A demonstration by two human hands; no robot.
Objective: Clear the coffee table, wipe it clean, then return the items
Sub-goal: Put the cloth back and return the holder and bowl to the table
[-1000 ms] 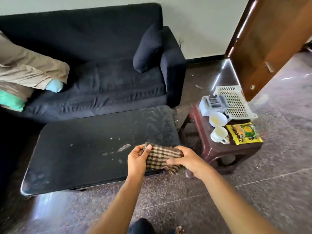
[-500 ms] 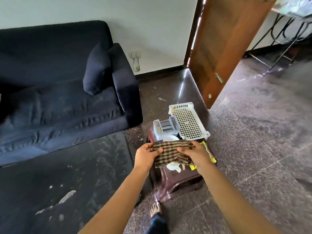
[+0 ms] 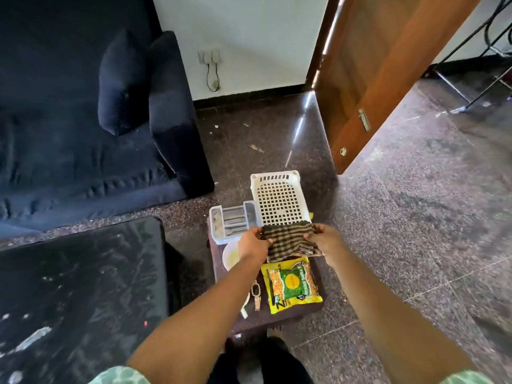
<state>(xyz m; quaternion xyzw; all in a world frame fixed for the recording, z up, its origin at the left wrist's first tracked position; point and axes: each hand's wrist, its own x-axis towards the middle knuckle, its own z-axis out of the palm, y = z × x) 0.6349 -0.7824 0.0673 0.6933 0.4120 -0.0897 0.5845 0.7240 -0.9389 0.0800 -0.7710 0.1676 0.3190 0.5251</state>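
The left hand [image 3: 253, 246] and right hand [image 3: 322, 241] hold a checked cloth [image 3: 288, 242] over the small brown surface [image 3: 282, 314].
Nearest on it lies a yellow snack bag [image 3: 292, 284]; then the cloth, pinched tight by the fingers of both hands; farthest, a white basket [image 3: 278, 200]. Left of it the coffee table [image 3: 83, 273] looks cleared but streaky, so wiping seems next: carry the cloth over.

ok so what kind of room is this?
Most likely a home living room: a dark sofa with a cushion, a low black coffee table in front of it, and a small brown stool holding a snack packet and a white basket.
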